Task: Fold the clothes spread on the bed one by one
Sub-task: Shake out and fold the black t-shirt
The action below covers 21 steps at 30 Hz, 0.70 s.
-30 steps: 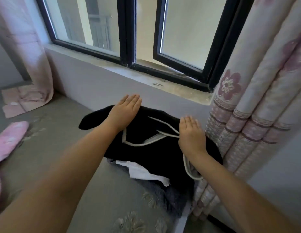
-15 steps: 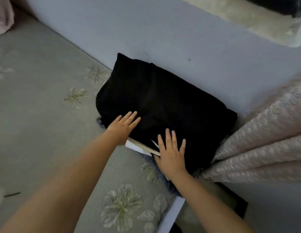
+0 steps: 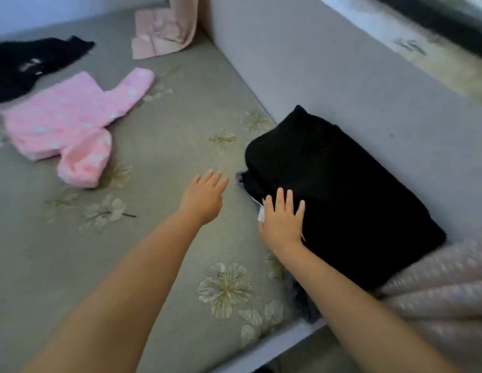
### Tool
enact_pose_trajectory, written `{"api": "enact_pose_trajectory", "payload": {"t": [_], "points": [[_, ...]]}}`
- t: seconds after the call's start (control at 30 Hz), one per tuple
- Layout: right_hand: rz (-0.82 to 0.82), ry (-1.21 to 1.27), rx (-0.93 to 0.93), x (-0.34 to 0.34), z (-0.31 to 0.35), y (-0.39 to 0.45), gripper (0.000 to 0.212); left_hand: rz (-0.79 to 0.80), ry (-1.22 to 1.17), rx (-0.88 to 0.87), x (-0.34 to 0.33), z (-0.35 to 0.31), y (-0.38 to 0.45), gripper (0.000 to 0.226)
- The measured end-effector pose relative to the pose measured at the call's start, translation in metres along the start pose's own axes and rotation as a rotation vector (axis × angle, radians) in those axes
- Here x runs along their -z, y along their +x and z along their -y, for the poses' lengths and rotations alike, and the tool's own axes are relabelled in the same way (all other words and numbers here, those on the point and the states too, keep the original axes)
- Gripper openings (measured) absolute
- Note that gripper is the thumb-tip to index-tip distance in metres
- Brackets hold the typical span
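Grey floral bedding fills the near ground, and both bare forearms reach out across it. Look at the left hand: half a second ago it lay on the black folded garment, and now it has come off, fingers straight and loosely spread, holding nothing, hovering over bare bedding just left of the pile. The right hand stays behind, flat with fingers splayed, pressing the near edge of that black bundle, with a sliver of white fabric peeking out beside it. The garment sits tucked against the grey wall with the pink curtain at its right, and no drawstrings show any more, so that piece reads as folded and parked. Farther out lies the pink spotted garment, spread and unfolded, well apart from the stack, and beyond it a black garment, blurred, also loose. My guess: the left hand is heading for the pink one next.
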State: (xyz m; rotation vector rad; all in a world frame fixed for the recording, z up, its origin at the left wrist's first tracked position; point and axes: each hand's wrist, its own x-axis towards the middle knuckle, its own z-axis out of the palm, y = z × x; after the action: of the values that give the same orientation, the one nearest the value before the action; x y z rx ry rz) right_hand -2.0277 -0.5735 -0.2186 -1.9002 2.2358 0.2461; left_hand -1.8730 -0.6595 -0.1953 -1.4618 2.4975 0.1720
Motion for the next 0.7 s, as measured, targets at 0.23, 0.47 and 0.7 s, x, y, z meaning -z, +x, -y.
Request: {"api": "enact_pose_trajectory", "payload": {"t": [0.23, 0.47, 0.7], "points": [[-0.161, 0.026, 0.600, 0.073, 0.158, -0.014, 0.061, -0.101, -0.096, 0.558, 0.008, 0.106, -0.177, 0.054], [-0.256, 0.022, 1.136, 0.101, 0.315, -0.110, 0.059, -0.196, -0.098, 0.995, 0.000, 0.163, -0.378, 0.054], [-0.197, -0.100, 1.251, 0.079, 0.461, -0.259, 0.060, -0.227, -0.035, 1.257, -0.027, 0.198, -0.580, 0.058]]}}
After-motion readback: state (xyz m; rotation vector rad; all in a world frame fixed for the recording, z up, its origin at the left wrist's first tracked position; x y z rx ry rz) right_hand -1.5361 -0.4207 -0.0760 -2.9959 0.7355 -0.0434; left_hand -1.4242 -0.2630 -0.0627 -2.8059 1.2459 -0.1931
